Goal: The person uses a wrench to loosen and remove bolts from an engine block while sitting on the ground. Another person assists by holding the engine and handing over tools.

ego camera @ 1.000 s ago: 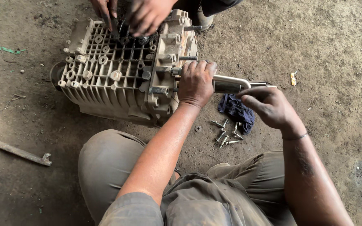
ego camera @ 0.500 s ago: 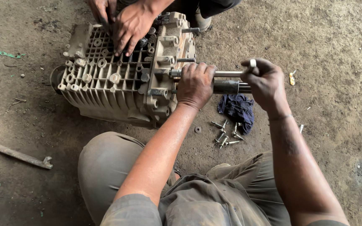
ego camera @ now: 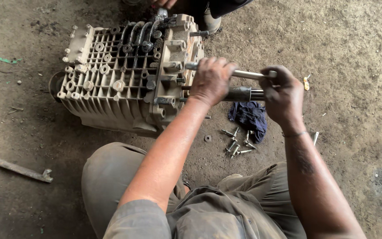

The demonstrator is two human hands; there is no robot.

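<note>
Steel rod lies horizontal, pointing left into grey gearbox casing; left hand and right hand clenched around it. Loose bolts, blue rag on floor beneath.

Your arms are bare from the short sleeves down, and both your left hand and right hand are smeared with dark grease and grime. You wear a dull grey-olive shirt and matching trousers, creased and dusty, stained over the knees. A thin dark band circles your right wrist, and a faint dark marking shows on that forearm.
</note>
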